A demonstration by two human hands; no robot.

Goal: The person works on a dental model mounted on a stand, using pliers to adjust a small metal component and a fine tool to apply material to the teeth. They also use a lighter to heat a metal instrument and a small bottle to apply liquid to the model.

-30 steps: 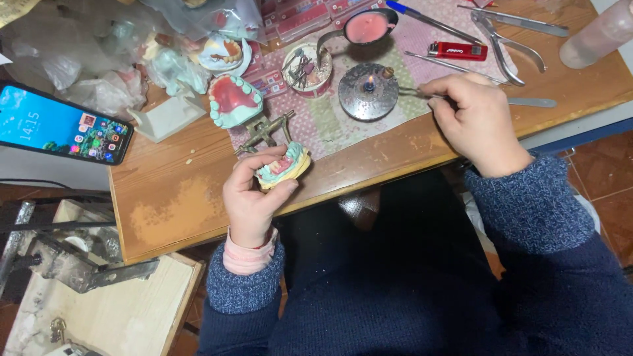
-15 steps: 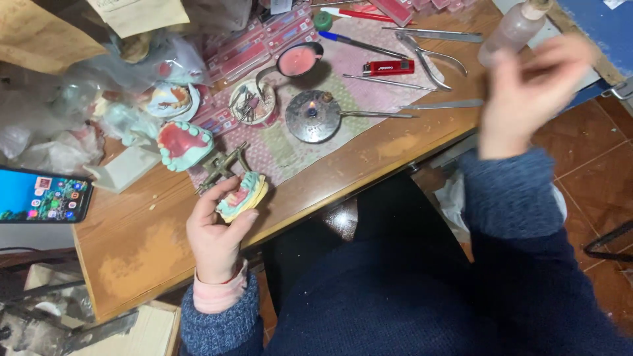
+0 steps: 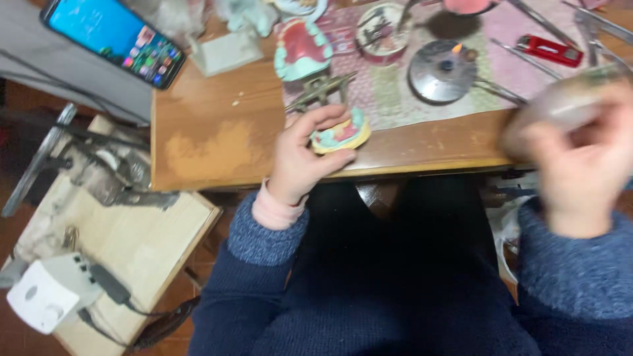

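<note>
My left hand (image 3: 304, 153) grips a small dental model (image 3: 341, 134), teal with pink and yellow parts, at the front edge of the wooden table (image 3: 217, 142). My right hand (image 3: 580, 158), blurred by motion, is at the right edge and holds a clear plastic bottle (image 3: 572, 100). Behind the left hand lies a metal articulator piece (image 3: 320, 91), and beyond it a larger teal and red dental model (image 3: 302, 51). A round metal burner (image 3: 442, 71) with a small flame stands on the patterned mat (image 3: 395, 92).
A lit phone (image 3: 112, 39) lies at the table's back left. A red lighter (image 3: 548, 50), metal tools (image 3: 508, 89) and a round dish (image 3: 382, 28) sit on the mat. Below left are a wooden board (image 3: 125, 244), a white power adapter (image 3: 49, 290) and a metal clamp (image 3: 99, 165).
My right hand left the metal tool by the burner, rose, and now holds the clear bottle at the right. The view swung. My left hand kept hold of the dental model.
</note>
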